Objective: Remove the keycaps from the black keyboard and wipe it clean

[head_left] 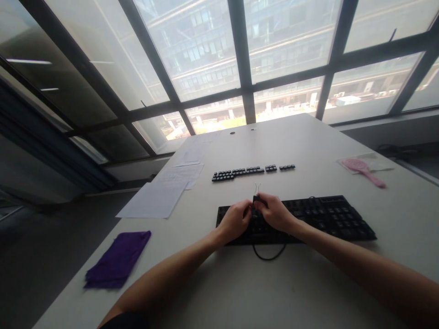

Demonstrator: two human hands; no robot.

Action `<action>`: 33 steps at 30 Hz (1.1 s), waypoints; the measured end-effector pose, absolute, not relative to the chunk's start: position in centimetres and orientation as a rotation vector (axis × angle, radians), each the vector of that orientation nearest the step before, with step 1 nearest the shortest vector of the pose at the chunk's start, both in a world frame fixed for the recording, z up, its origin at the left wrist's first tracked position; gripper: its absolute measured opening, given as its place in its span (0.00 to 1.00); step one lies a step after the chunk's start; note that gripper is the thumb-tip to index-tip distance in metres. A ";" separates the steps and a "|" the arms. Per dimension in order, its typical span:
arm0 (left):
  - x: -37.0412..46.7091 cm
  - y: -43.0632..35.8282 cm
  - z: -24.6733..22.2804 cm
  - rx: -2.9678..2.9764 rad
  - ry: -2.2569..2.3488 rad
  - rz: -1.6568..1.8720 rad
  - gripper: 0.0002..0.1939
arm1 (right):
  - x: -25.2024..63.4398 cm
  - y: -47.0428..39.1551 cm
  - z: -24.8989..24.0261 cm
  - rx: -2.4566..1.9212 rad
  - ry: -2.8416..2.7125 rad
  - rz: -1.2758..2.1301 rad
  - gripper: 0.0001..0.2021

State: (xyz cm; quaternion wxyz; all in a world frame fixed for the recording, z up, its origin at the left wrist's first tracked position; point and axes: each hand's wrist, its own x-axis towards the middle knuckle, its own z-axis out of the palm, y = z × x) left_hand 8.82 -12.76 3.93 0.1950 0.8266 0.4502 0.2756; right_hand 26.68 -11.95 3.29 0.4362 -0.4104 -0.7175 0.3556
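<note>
A black keyboard (pixel 318 217) lies across the table in front of me, and both hands are over its left half. My right hand (pixel 274 211) is closed around the black handle of a wire keycap puller (pixel 257 188), whose two thin prongs point away from me. My left hand (pixel 236 219) meets it from the left with its fingers pinched together; whatever lies between those fingertips is hidden. Beyond the hands, loose black keycaps (pixel 248 171) stand in rows on the table. The keys directly under my hands are mostly covered.
A black cable (pixel 269 258) loops out at the keyboard's near edge. On the left of the white table (pixel 206 292) lie a folded purple cloth (pixel 120 259) and several paper sheets (pixel 154 196). A pink hairbrush (pixel 363 169) rests at the right on a clear wrapper. Windows stand behind.
</note>
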 end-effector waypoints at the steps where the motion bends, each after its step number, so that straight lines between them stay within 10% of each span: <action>1: 8.8 -12.8 3.8 2.321 1.262 0.769 0.08 | 26.6 -11.9 3.2 -1.021 -1.812 0.888 0.08; 33: 8.1 -12.0 3.4 2.235 1.058 0.748 0.03 | 26.7 -12.7 2.3 -0.959 -1.857 0.813 0.09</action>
